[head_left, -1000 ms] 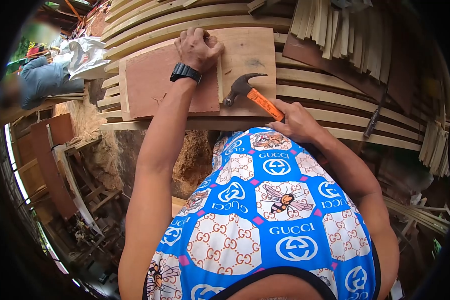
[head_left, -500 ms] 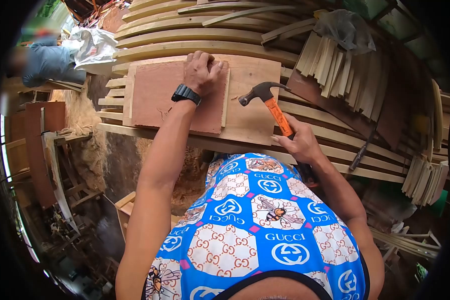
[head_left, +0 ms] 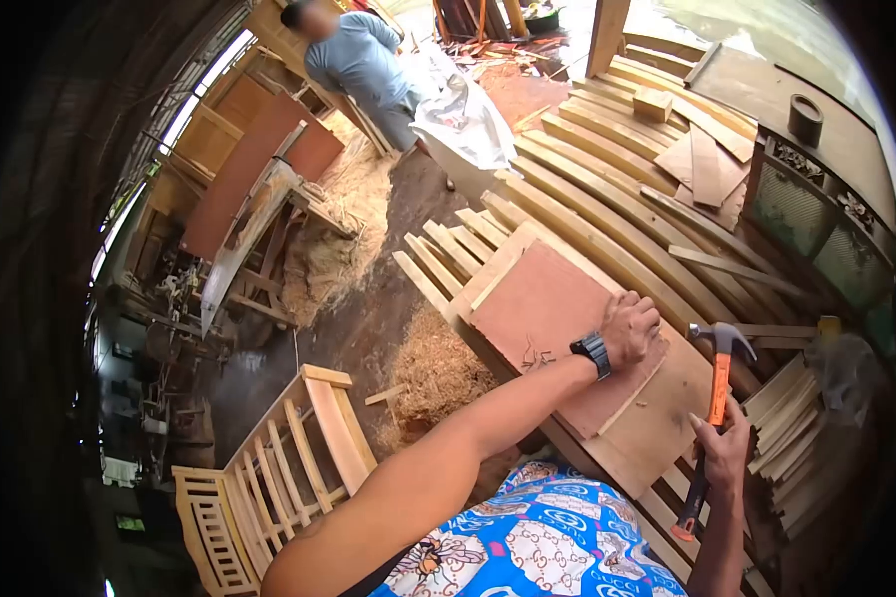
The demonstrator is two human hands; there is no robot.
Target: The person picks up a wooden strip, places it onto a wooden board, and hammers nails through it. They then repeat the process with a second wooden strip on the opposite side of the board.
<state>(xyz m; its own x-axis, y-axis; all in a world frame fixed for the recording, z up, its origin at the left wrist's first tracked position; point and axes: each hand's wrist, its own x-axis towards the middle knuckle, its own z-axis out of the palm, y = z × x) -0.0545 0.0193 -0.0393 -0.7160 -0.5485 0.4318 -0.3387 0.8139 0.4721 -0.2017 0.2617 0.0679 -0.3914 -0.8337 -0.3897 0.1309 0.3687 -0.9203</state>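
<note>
My left hand [head_left: 631, 330], with a dark watch on its wrist, rests closed on the right part of a reddish-brown panel [head_left: 540, 298]; anything between its fingers is too small to make out. A few nails [head_left: 538, 355] lie on the panel. Beneath the panel is a larger light plywood board [head_left: 657, 438]. My right hand [head_left: 724, 444] is wrapped round the orange and black handle of a claw hammer [head_left: 719, 388], whose head is up, just right of the board.
Long wooden slats [head_left: 607, 214] lie under and beyond the board. A person in blue [head_left: 363, 62] stands beside a white sack [head_left: 460, 117]. Sawdust [head_left: 433, 363] covers the floor near a slatted wooden frame [head_left: 284, 453]. Thin wood strips [head_left: 786, 423] are at right.
The view has swung toward the left, bringing the other person and the slatted frame further in. My left hand stays on the panel, and my right hand still holds the hammer.
</note>
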